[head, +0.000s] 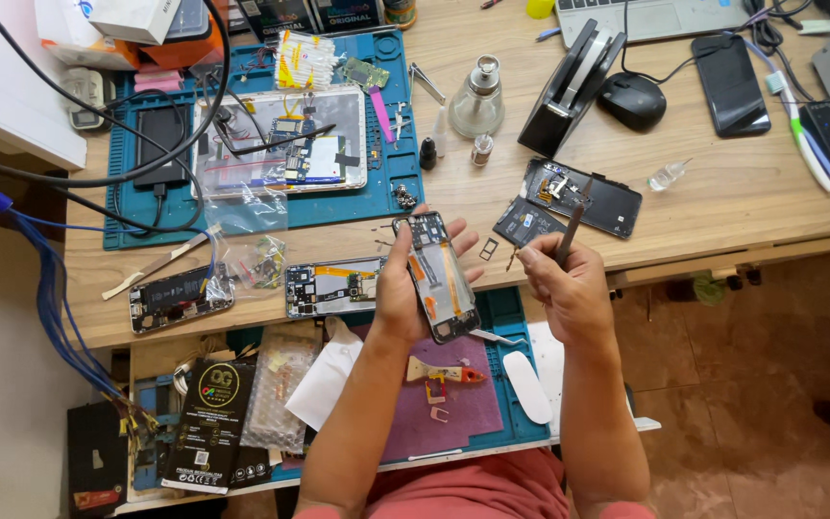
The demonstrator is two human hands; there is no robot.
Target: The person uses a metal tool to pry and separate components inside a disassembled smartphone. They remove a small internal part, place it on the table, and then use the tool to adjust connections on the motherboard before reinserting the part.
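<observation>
Wooden desk (722,192): work surface, cluttered with phone parts and tools.
Left hand (403,288): fingers wrapped round an opened phone frame (439,276), thumb on the near edge, fingertips showing on the far edge; held tilted over the desk's front edge.
Phone frame: back off, orange flex strips visible inside, top end pointing away from the person.
Right hand (569,284): fingers closed on a thin dark spudger (569,231), tip pointing up and away, just right of the frame, not touching it.
Near the right hand: dark phone back cover (583,197) and a small dark module (528,223) on the desk.
Left of the frame: second opened phone (333,286) lying flat, another one (180,298) further left.
Blue mat (271,144): holds an opened tablet (280,142).
Lower tray: purple cloth (453,404), tweezers (494,336) at its top edge.
Far side: glass bottle (477,96), mouse (631,99), black phone (730,85).
</observation>
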